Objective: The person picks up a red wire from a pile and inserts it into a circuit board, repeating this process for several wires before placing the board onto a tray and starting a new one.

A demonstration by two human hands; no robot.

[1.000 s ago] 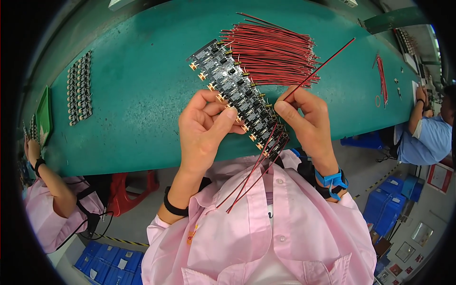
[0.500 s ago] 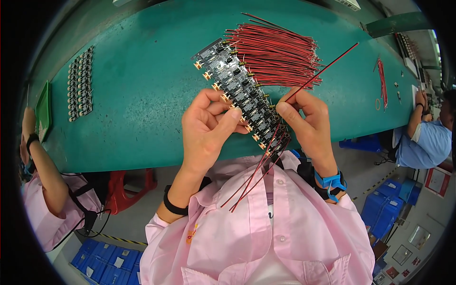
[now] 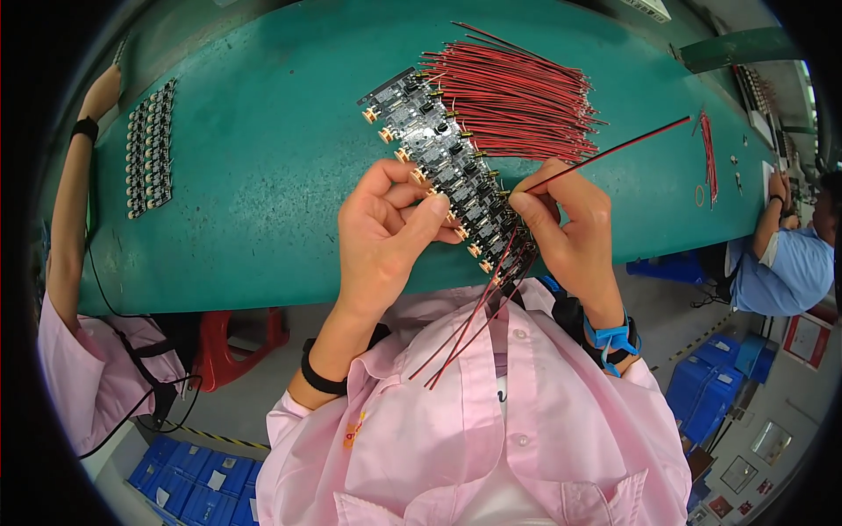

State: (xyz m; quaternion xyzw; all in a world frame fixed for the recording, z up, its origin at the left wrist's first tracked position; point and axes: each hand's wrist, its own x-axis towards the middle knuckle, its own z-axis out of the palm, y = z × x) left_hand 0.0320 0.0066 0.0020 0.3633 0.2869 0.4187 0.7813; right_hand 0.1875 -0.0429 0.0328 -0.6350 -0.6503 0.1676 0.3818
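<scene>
My left hand [image 3: 386,219] grips a long panel of dark circuit boards [image 3: 447,162] by its left edge, where cream-coloured connectors stick out in a row. The panel slants from the far left down toward my chest. Between the thumb and forefinger of my right hand [image 3: 570,223] is a red-and-black wire [image 3: 627,151], its near end at the panel's right edge and its other end pointing away to the right. Several wires [image 3: 465,342] hang from the panel's lower end over my shirt. Just beyond the panel lies a big bundle of red-and-black wires [image 3: 522,96].
Two more board strips [image 3: 151,149] lie on the green table [image 3: 263,175] at the left. A smaller wire bundle [image 3: 709,158] and a ring [image 3: 699,195] are at the right. People sit on both sides; a red stool [image 3: 232,346] stands below the table edge.
The wire in my right hand has swung lower at its far end, toward the right. The neighbour's arm at the left has reached farther forward, and the green tray there is out of sight.
</scene>
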